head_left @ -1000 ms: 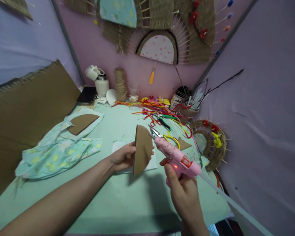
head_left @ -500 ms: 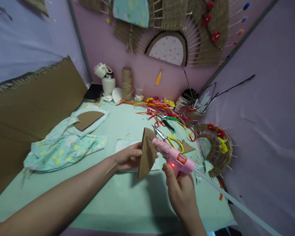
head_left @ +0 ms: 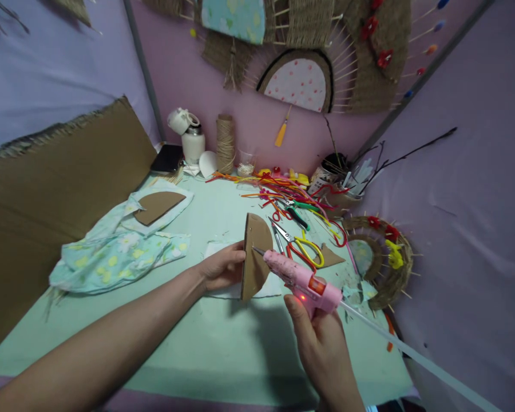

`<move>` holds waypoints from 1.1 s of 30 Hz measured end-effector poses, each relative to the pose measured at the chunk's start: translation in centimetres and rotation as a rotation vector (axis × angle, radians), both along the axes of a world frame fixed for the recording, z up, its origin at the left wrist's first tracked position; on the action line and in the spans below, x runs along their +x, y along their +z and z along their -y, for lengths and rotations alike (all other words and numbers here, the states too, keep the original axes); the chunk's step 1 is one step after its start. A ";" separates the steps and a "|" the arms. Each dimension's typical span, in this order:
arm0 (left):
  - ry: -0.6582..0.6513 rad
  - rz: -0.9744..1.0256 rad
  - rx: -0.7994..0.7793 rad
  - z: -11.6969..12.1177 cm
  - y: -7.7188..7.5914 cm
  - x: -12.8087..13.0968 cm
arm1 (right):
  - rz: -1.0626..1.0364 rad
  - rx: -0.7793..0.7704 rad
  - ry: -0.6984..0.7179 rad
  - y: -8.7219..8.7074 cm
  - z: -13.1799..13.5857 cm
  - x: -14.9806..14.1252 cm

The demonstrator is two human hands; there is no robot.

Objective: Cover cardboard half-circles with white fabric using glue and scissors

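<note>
The left hand (head_left: 224, 266) gripped the cardboard (head_left: 254, 276) – spots, apparently glue (head_left: 251, 229), near its top, the rest unclear – while the right hand (head_left: 324, 346) clasped the glue gun (head_left: 295, 273) at its four o'clock. Cloth (head_left: 111, 264) lay at nine.

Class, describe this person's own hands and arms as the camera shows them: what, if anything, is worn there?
The left hand and right hand are bare: no glove, ring, bracelet or watch is visible. No sleeve shows on either side.

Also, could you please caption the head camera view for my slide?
Head view: left hand holding a half-round cardboard piece, right hand aiming a pink glue gun at its face.
</note>
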State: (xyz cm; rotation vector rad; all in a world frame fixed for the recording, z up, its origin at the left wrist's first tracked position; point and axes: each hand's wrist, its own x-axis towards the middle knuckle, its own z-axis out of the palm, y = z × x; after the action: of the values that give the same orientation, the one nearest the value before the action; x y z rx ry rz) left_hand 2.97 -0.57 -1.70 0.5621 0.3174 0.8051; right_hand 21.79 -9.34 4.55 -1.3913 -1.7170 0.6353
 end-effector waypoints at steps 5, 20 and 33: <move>0.007 0.042 0.031 -0.2 0.2 -0.3 | -0.001 -0.084 0.124 -0.4 0.3 0.3; 0.090 0.062 0.033 -0.9 0.9 -1.1 | 0.018 -0.114 0.145 -0.4 1.5 1.2; 0.109 0.073 0.016 -1.0 0.8 -1.3 | 0.050 -0.135 0.079 -1.3 2.2 1.8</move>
State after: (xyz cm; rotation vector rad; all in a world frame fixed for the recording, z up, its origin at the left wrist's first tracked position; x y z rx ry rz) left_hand 1.64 0.44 -0.87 0.5323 0.2762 0.9315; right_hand 23.62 -11.54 3.28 -1.4480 -1.8043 0.7785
